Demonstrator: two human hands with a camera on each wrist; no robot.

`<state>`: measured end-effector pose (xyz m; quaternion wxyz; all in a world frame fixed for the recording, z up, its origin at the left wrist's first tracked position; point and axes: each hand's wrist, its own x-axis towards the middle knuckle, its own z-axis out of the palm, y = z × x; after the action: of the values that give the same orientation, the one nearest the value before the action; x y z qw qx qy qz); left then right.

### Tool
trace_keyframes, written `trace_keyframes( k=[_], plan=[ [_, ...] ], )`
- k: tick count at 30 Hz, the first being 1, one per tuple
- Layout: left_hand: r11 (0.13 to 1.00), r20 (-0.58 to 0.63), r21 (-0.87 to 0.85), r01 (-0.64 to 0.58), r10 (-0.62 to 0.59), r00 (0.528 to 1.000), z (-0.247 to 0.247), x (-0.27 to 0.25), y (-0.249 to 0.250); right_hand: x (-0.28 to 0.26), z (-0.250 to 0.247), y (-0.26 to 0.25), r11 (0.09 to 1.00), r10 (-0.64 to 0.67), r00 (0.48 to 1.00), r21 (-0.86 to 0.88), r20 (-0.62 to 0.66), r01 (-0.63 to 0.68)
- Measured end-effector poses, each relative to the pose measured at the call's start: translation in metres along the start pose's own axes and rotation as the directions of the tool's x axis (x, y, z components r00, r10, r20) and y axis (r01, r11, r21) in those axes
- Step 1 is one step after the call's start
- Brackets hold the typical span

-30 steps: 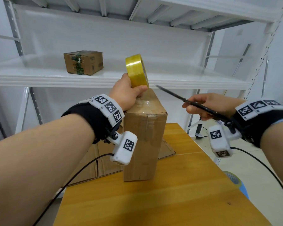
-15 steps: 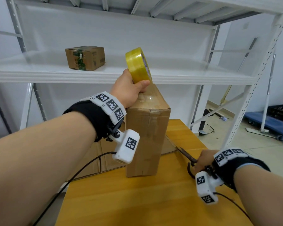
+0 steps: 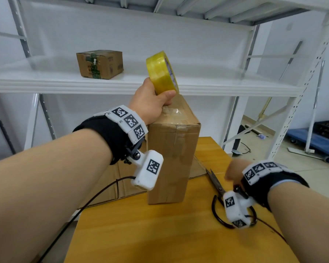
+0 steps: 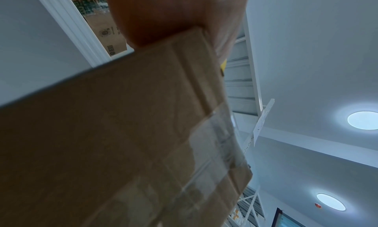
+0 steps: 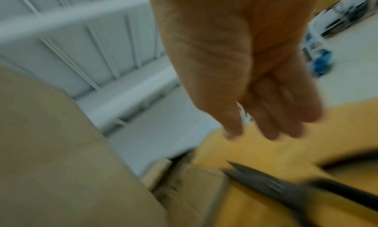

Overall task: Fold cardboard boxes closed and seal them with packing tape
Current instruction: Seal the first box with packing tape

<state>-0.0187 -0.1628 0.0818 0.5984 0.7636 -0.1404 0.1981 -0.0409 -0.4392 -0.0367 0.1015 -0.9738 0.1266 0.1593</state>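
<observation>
1. A storeroom or packing area was suggested by the white metal shelving [image 3: 141,86] with perforated uprights that filled the back of the head view
2. A small taped carton [image 3: 99,63] was kept on one shelf
3. A plain wooden table [image 3: 160,234] was set before the rack, with flattened cardboard [image 3: 110,185] lying on it
4. A blue platform trolley [image 3: 311,139] was parked on the bare pale floor
5. Round ceiling lights [image 4: 363,120] were seen overhead

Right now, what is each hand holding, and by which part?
The left hand grips the tape roll by its lower rim. The right hand holds nothing; the scissors lie on the table.
</observation>
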Motion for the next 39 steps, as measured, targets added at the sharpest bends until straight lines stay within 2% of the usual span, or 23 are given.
trace_keyframes(
  k=[1, 2, 3, 4, 5, 6, 7, 9, 11, 13, 15, 18, 21, 23, 25, 26, 29, 31, 33, 36, 39],
  plan=[
    [1.000, -0.001, -0.004, 0.004, -0.004, 1.000, 0.000, 0.000, 0.000, -0.002, -0.016, -0.007, 0.988, 0.003, 0.997, 0.151, -0.073, 0.008],
    [1.000, -0.003, -0.011, 0.009, -0.009, 1.000, 0.001, 0.000, 0.001, -0.012, -0.033, -0.016, 0.919, -0.006, 0.992, 0.390, -0.129, 0.056],
    [1.000, -0.004, -0.015, 0.014, -0.014, 1.000, 0.001, -0.001, 0.001, -0.022, -0.052, -0.029, 0.793, -0.041, 0.983, 0.593, -0.178, 0.141],
    [1.000, -0.007, -0.017, 0.018, -0.018, 1.000, 0.001, -0.001, 0.001, -0.036, -0.070, -0.042, 0.656, -0.111, 0.973, 0.721, -0.202, 0.224],
    [1.000, -0.011, -0.021, 0.018, -0.018, 1.000, 0.002, -0.001, 0.002, -0.052, -0.087, -0.057, 0.537, -0.198, 0.964, 0.803, -0.176, 0.257],
    [0.999, -0.014, -0.031, 0.015, -0.016, 1.000, 0.002, -0.002, 0.003, -0.063, -0.100, -0.069, 0.472, -0.293, 0.944, 0.836, -0.150, 0.280],
    [0.999, -0.017, -0.036, 0.010, -0.011, 1.000, 0.002, -0.002, 0.003, -0.077, -0.110, -0.084, 0.472, -0.370, 0.921, 0.830, -0.120, 0.297],
    [1.000, -0.031, -0.004, -0.001, 0.001, 1.000, 0.002, -0.003, 0.004, -0.093, -0.121, -0.104, 0.558, -0.429, 0.900, 0.761, -0.077, 0.331],
    [1.000, -0.037, -0.014, -0.006, 0.005, 0.999, 0.003, -0.002, 0.002, -0.100, -0.124, -0.117, 0.651, -0.415, 0.908, 0.680, -0.053, 0.337],
    [0.998, -0.038, -0.055, 0.001, -0.003, 0.999, 0.003, -0.002, 0.000, -0.101, -0.118, -0.123, 0.666, -0.394, 0.918, 0.673, -0.049, 0.322],
    [0.998, -0.037, -0.055, 0.005, -0.007, 0.999, 0.001, -0.001, -0.003, -0.100, -0.114, -0.127, 0.661, -0.377, 0.926, 0.702, 0.006, 0.265],
    [0.999, -0.027, -0.038, 0.006, -0.007, 1.000, -0.001, 0.000, -0.006, -0.096, -0.113, -0.134, 0.708, -0.328, 0.940, 0.684, 0.098, 0.176],
    [1.000, -0.014, -0.025, 0.004, -0.005, 1.000, -0.001, 0.000, -0.008, -0.093, -0.112, -0.142, 0.711, -0.254, 0.964, 0.690, 0.076, 0.133],
    [1.000, -0.014, -0.018, 0.004, -0.005, 1.000, -0.002, 0.000, -0.008, -0.094, -0.111, -0.147, 0.724, -0.215, 0.976, 0.667, -0.024, 0.176],
    [1.000, -0.010, -0.027, 0.009, -0.009, 1.000, -0.002, 0.000, -0.008, -0.094, -0.110, -0.148, 0.757, -0.179, 0.971, 0.608, -0.158, 0.238],
    [0.999, -0.009, -0.033, 0.009, -0.010, 1.000, -0.002, 0.000, -0.008, -0.093, -0.110, -0.146, 0.761, -0.177, 0.967, 0.597, -0.185, 0.253],
    [0.998, -0.013, -0.055, 0.016, -0.017, 1.000, -0.002, 0.000, -0.007, -0.097, -0.113, -0.140, 0.749, -0.250, 0.963, 0.610, -0.102, 0.259],
    [0.999, -0.031, -0.048, 0.015, -0.016, 0.999, -0.002, -0.001, -0.006, -0.102, -0.116, -0.138, 0.783, -0.333, 0.943, 0.564, 0.024, 0.262],
    [0.995, -0.026, -0.094, 0.029, -0.032, 0.999, -0.001, -0.002, -0.006, -0.112, -0.117, -0.140, 0.823, -0.379, 0.920, 0.490, 0.096, 0.288],
    [0.993, -0.026, -0.109, 0.047, -0.050, 0.998, -0.001, -0.003, -0.008, -0.115, -0.118, -0.144, 0.812, -0.413, 0.908, 0.477, 0.062, 0.337],
    [0.999, -0.065, -0.008, 0.037, -0.038, 0.997, -0.003, -0.004, -0.008, -0.114, -0.111, -0.151, 0.760, -0.438, 0.899, 0.526, -0.020, 0.383]
  ],
)
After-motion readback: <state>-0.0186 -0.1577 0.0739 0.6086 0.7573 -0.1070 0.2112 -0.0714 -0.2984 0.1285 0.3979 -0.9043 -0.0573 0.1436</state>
